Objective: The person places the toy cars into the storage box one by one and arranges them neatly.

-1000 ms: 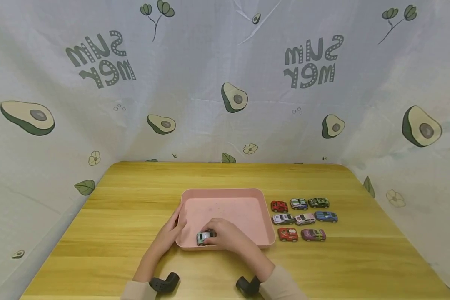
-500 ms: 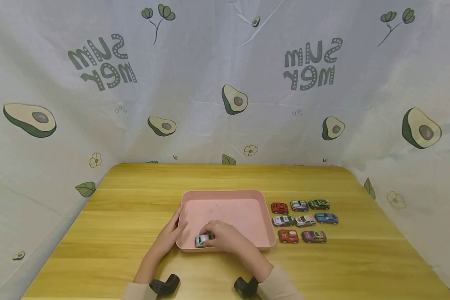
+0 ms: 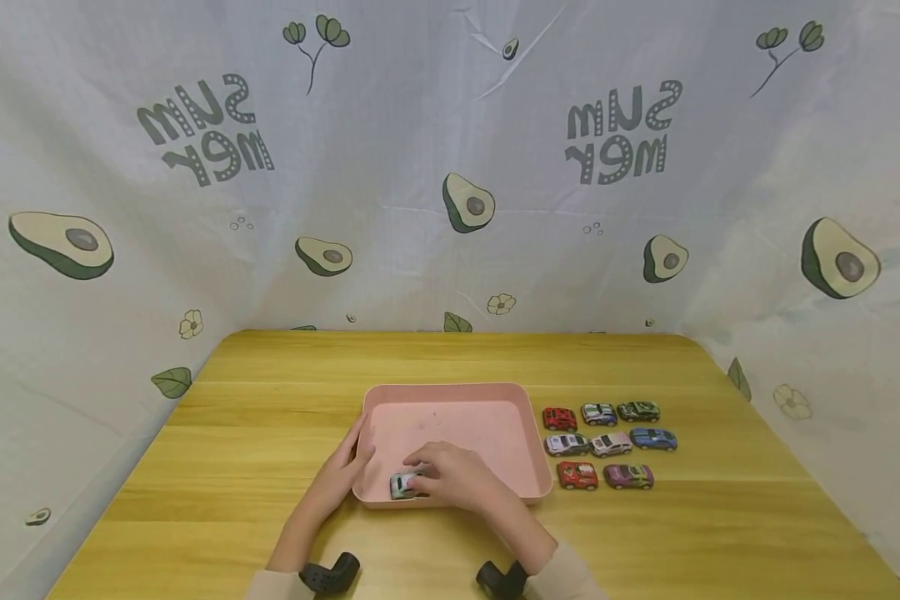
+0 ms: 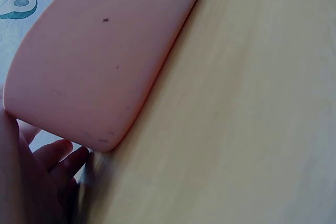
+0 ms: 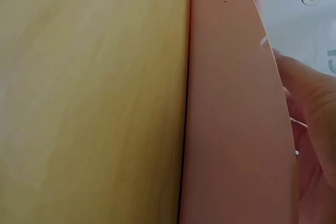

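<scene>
A shallow pink tray (image 3: 487, 433) rests on the table. My left hand (image 3: 335, 473) holds its left wall, thumb over the rim and fingers along the outer side. From the left wrist, fingers (image 4: 60, 158) show beyond the tray's corner. Inside the tray's front left corner sits a pale green and white toy car (image 3: 401, 486). My right hand (image 3: 453, 473) is just right of this car, index finger raised off it and thumb close by its side. In the right wrist view the front wall hides the car and most of the fingers.
To the tray's right stand several toy cars in rough rows, among them a red one (image 3: 577, 476), a purple one (image 3: 628, 476) and a blue one (image 3: 653, 439). A printed cloth (image 3: 390, 167) hangs behind the wooden table (image 3: 270, 375).
The toy car has shifted slightly left into the tray's corner. My right fingers have loosened from around it and spread apart. My left hand has stayed at the tray's left side.
</scene>
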`<state>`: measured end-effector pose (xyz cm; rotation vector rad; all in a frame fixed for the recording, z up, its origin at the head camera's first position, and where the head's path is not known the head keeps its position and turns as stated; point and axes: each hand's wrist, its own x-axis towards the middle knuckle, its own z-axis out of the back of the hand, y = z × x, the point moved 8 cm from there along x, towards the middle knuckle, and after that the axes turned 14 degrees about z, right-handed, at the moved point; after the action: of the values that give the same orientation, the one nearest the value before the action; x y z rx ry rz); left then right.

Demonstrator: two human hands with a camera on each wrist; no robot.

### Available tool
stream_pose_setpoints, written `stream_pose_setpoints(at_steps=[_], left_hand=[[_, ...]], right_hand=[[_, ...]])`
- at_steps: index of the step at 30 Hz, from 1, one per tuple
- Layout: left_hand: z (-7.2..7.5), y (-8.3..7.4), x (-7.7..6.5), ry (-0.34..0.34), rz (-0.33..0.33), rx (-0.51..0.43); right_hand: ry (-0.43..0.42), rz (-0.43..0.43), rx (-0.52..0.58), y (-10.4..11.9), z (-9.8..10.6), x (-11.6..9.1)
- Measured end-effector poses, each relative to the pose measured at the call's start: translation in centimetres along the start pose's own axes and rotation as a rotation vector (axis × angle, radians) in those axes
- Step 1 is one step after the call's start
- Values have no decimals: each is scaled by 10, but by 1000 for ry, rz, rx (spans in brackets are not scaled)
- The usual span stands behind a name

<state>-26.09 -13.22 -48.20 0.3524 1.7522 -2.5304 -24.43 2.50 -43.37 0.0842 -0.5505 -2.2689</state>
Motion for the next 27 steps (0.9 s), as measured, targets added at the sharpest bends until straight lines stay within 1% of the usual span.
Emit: stream_pose_setpoints(at_steps=[7,15,19,24,27], left_hand=[[1,0,0,-7,-3,5],[1,-1,0,-9,5,-4],[1,0,1,-14,9,0],[1,1,3,-15,15,7],[1,2,3,-13,15,11]], right_hand=[[-72,30,-34,-1,7,-6],[-204,64,-115,-5,18,-17],[-293,76,-127,-7,27,-23],[-390,71,-142,-10,38,-32],[-415,57,-163,-13,44,-37]])
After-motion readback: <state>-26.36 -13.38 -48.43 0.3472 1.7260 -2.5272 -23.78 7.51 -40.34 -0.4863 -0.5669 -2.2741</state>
